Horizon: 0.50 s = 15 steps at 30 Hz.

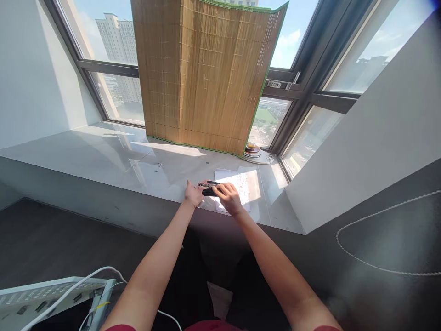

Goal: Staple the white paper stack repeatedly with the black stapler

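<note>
My right hand [228, 196] is closed around one end of a black stapler [208, 192]. The stapler's upper and lower parts stand apart, and a metal strip shows between them. My left hand [194, 195] is at its other end, palm turned up and thumb stretched away from the fingers. The tip of the stapler lies over that palm, and part of the left fingers is hidden behind it. Under and beside my right hand, white paper sheets [244, 180] with dark marks lie on the window ledge [165, 161].
A bamboo mat [210, 73] with green edging leans against the window. Stacked plates [257, 155] stand in the ledge's right corner. A white rack [51, 294] with a white cable is at lower left. A beaded cord [358, 216] hangs at right.
</note>
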Motion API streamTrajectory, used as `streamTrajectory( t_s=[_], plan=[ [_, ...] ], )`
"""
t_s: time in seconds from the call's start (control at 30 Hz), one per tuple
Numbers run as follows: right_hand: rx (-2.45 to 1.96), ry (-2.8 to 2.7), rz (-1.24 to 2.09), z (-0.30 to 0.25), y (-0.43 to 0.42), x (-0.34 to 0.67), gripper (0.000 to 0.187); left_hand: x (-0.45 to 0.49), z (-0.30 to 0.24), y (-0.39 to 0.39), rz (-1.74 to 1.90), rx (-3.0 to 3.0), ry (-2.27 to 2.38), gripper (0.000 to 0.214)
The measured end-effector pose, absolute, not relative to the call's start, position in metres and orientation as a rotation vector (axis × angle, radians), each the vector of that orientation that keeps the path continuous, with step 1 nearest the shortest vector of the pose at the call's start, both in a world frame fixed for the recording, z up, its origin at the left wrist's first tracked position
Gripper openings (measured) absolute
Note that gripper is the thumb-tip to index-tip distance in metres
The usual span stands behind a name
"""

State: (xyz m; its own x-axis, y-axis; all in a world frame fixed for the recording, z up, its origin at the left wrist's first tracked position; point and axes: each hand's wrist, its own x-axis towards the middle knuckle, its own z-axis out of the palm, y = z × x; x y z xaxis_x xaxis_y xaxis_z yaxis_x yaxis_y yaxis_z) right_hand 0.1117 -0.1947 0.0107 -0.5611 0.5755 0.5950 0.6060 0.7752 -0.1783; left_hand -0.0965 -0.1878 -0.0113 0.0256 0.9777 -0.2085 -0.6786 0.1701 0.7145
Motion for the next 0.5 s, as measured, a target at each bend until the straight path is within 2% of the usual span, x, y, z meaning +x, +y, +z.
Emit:
streamTrajectory(
  t_s=[0.13, 0.23, 0.37, 0.5],
  plan=[
    [-0.851, -2.342, -0.039, 0.001, -0.196, 0.109, 0.04, -0.093, -0.011, -0.188, 1.4, 0.372, 0.726, 0.09],
    [-1.046, -2.067, -0.012, -0.005, -0.187, 0.118, 0.035, -0.092, -0.01, -0.188, 1.476, 0.256, 0.669, 0.084],
    [-1.321, -1.604, 0.255, -0.012, -0.168, 0.14, 0.024, -0.092, -0.008, -0.19, 1.457, 0.195, 0.559, 0.091],
    [-1.415, -1.534, 0.452, -0.021, -0.157, 0.163, 0.021, -0.094, -0.01, -0.191, 1.453, 0.212, 0.52, 0.102]
  ],
)
